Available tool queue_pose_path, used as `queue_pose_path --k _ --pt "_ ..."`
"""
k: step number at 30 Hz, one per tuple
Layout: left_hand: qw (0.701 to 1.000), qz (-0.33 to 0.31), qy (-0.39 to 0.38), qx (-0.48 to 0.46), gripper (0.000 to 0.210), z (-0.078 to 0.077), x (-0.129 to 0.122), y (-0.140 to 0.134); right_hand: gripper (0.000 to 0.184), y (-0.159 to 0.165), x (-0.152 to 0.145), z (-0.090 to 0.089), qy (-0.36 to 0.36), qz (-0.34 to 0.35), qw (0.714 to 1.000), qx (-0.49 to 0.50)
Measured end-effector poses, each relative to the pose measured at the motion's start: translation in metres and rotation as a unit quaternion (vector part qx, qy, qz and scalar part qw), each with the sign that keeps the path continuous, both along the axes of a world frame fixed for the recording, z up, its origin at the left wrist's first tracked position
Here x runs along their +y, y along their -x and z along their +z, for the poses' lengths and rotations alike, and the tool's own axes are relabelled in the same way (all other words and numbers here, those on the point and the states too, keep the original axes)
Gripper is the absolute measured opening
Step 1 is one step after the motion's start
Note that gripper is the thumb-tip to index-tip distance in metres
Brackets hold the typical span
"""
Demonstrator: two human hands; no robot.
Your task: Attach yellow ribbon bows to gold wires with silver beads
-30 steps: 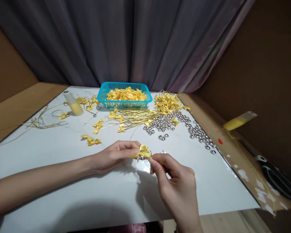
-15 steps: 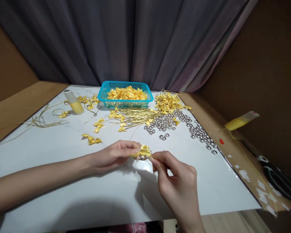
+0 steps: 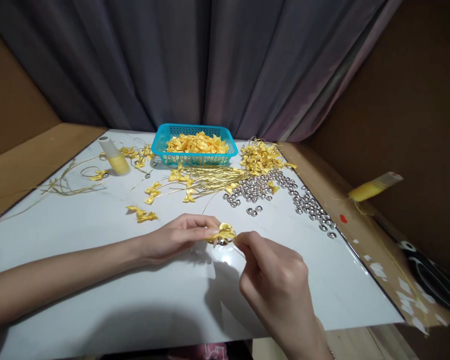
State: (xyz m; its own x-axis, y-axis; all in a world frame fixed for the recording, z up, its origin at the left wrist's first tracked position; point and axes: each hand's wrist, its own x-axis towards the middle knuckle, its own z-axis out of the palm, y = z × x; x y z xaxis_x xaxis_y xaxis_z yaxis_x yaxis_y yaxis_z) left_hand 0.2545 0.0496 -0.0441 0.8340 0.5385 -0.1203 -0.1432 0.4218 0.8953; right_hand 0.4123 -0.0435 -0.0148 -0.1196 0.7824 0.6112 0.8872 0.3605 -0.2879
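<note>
Between my hands is a yellow ribbon bow with a small silver bell under it and a loop of gold cord around it. My left hand pinches the bow from its left side with thumb and fingers. Closed at the bow's right side, my right hand grips the thin gold cord, whose end slants down below the fingertips. Part of the bow and cord is hidden by my fingers.
A blue basket of yellow bows stands at the back. Gold cords, silver bells and finished-looking bows lie nearby. One glue bottle stands left; another yellow bottle and black-handled scissors are right.
My right hand has turned and shifted slightly right and down, and its fingers have closed more tightly on the cord. The bow has moved very little; my left hand keeps its pinch.
</note>
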Motion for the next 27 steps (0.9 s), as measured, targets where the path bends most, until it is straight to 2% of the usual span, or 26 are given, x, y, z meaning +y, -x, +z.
queue_pose_path --k 4,12,27 --pt "1.000 0.014 0.002 -0.003 0.015 0.001 -0.001 0.000 0.027 0.001 0.002 0.000 -0.001 0.000 1.000 -0.003" --pt "1.000 0.021 0.015 -0.007 0.016 0.001 -0.002 0.000 0.023 0.004 0.005 -0.011 0.008 -0.005 0.993 0.118" --pt "0.999 0.016 -0.042 0.000 0.017 0.003 0.001 0.001 0.026 0.005 0.006 -0.008 -0.012 0.002 0.998 0.057"
